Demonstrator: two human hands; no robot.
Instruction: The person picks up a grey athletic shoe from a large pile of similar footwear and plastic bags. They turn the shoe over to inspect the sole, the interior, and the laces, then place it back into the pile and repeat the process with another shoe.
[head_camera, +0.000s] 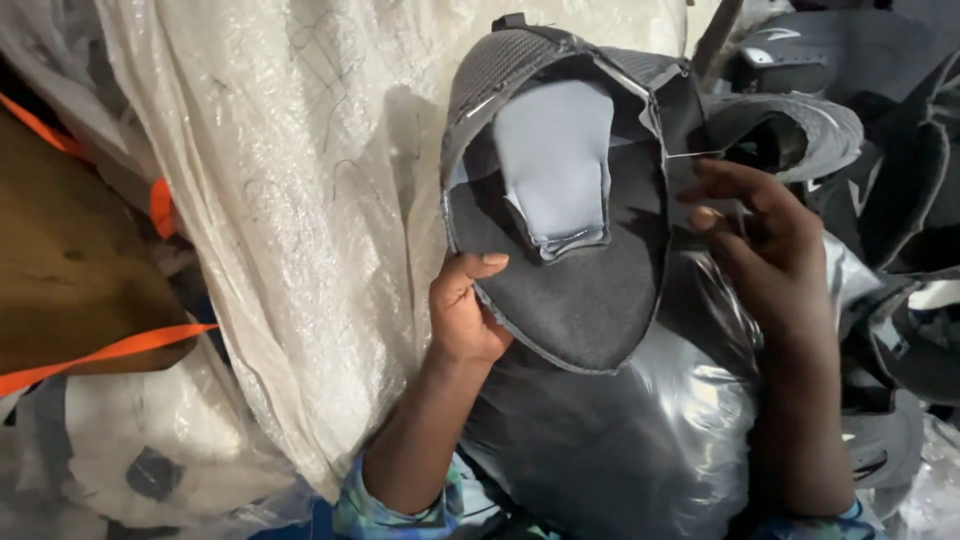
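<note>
left hand (462, 312): I see it gripping the dark grey fabric shoe upper (570, 290) at its left edge
right hand (760, 225): fingers pinch its right edge

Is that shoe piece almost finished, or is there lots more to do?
The shoe upper already has its grey tongue stitched in. The left hand holds its edge; the right hand pinches something thin at its side. It has no sole yet, and more uppers are piled beside it.

Matt grey felt-like shoe upper (560, 200) with mesh; glossy plastic sheet (640, 420) beneath.
</note>
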